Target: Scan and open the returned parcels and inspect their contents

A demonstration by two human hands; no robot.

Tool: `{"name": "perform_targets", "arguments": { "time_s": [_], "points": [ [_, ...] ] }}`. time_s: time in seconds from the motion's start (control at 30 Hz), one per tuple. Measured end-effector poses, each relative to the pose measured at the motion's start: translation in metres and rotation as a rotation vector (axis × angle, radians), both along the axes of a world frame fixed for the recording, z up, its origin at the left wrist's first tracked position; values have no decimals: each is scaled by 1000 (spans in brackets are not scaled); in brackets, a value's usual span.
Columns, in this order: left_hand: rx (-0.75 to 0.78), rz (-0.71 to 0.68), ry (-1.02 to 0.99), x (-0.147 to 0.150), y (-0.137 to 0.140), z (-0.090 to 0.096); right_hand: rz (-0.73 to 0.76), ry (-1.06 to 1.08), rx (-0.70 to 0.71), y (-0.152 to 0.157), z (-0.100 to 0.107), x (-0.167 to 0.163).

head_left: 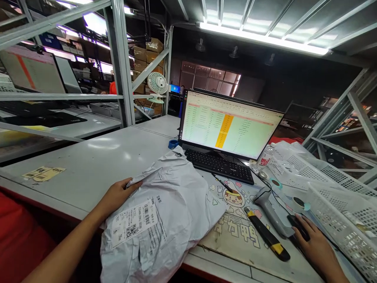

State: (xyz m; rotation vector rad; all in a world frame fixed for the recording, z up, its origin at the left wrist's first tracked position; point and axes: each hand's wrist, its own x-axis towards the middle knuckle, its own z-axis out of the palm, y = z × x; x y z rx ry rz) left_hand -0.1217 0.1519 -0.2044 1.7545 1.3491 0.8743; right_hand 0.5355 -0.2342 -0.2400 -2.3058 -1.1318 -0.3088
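Observation:
My left hand [119, 196] grips the left edge of a white plastic mailing bag [182, 196], its fingers closed on the film. The bag is crumpled, bears a printed label with a barcode and QR code, and hangs over the table's front edge. On the right, my right hand [315, 239] lies over a black computer mouse [299, 226], fingers wrapped on it. Just left of the mouse are a grey barcode scanner [272, 212] and a black and yellow utility knife [268, 234], both lying on a cartoon-printed desk mat [232, 232].
A monitor [229, 124] showing a spreadsheet stands behind a black keyboard [220, 165]. White perforated baskets [338, 212] line the right side, near rolls of tape [298, 202]. A pen [222, 182] lies below the keyboard. A metal frame post [122, 63] rises at left.

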Motion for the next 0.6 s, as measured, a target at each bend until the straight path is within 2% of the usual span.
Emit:
{"name": "perform_targets", "arguments": {
  "time_s": [0.13, 0.33, 0.6],
  "points": [
    [-38, 8, -18, 1, -4, 3, -4, 11, -36, -2, -2, 4],
    [-49, 25, 7, 1, -6, 7, 19, -50, -19, -5, -9, 15],
    [-46, 168, 163, 3, -2, 14, 38, -150, -18, -4, -9, 11]
  ]
}}
